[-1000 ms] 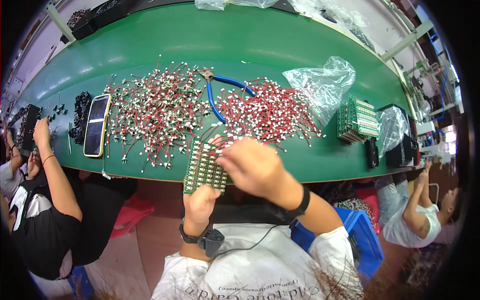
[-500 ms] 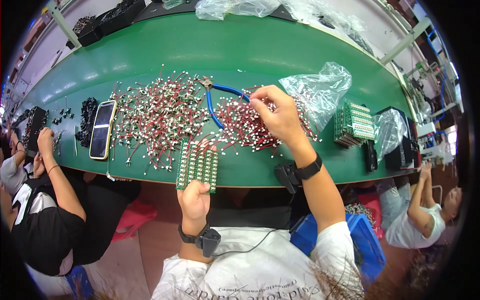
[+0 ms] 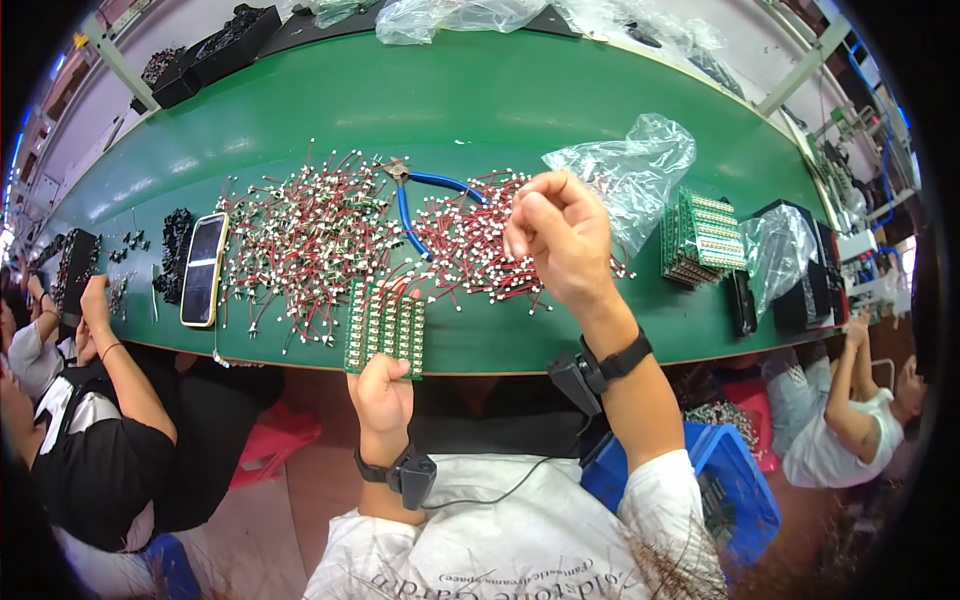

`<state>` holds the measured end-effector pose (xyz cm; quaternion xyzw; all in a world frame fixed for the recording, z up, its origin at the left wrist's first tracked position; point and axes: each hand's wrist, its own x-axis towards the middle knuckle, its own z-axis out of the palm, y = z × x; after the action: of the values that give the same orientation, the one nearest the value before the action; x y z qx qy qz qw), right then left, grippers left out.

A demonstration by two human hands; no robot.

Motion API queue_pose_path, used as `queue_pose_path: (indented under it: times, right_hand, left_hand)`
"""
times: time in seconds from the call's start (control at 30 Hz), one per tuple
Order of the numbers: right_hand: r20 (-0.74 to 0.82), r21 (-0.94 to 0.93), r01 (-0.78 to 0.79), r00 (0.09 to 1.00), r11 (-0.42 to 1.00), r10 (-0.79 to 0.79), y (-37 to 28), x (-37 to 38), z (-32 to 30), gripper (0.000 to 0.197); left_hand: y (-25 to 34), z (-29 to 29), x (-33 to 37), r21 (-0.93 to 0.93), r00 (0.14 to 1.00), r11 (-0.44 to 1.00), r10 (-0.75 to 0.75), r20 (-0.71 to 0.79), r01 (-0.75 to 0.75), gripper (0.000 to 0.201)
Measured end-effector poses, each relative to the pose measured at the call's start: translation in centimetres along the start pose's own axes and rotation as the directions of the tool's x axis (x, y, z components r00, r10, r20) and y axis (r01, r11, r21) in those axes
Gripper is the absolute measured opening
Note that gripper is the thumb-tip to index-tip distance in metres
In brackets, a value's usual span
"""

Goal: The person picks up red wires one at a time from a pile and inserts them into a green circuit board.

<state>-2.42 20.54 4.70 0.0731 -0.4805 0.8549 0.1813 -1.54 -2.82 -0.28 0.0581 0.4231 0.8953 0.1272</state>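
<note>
Steady the circuit board (image 3: 385, 328) your left hand (image 3: 383, 396) grips; your right hand (image 3: 568, 240) curls above the wires (image 3: 468, 250), whether holding one I can't tell: pick singly.

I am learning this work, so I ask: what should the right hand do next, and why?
Probably, the right hand should pinch one lead from the red-wire pile below it: no lead shows clearly in its grip, while the left hand holds the green board panel.
</note>
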Motion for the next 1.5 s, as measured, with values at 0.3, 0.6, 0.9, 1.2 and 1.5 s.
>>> queue_pose_path:
  times: [0.3, 0.6, 0.9, 1.2, 1.5]
  right_hand:
    - [0.359, -0.606, 0.213, 0.933, 0.767, 0.024, 1.0, -6.4, 6.2, 0.031]
    - [0.397, -0.73, 0.429, 0.9, 0.532, -0.18, 2.9, -5.7, 6.8, 0.013]
    - [0.434, -0.807, 0.459, 0.887, 0.371, -0.155, 3.1, -5.5, 7.5, 0.014]
    - [0.459, -0.823, 0.472, 0.881, 0.316, -0.119, 3.0, -5.5, 7.7, 0.014]
    - [0.562, -0.825, 0.56, 0.827, 0.081, 0.011, 1.4, -5.5, 8.1, 0.018]
  left_hand:
    - [-0.8, -0.3, -0.7, 0.014, 0.999, 0.999, -0.05, 0.019, 0.049, 0.061]
    - [-0.3, 2.4, -1.0, 0.171, 0.997, 0.985, 0.021, 0.069, -0.032, 0.087]
    - [-0.2, 2.7, -1.3, 0.258, 0.98, 0.949, 0.152, 0.13, -0.182, 0.083]
    - [-0.5, 1.8, -1.1, 0.346, 0.966, 0.909, 0.175, 0.192, -0.233, 0.072]
    - [0.8, 1.2, -0.8, 0.605, 0.929, 0.712, 0.197, 0.314, -0.356, 0.07]
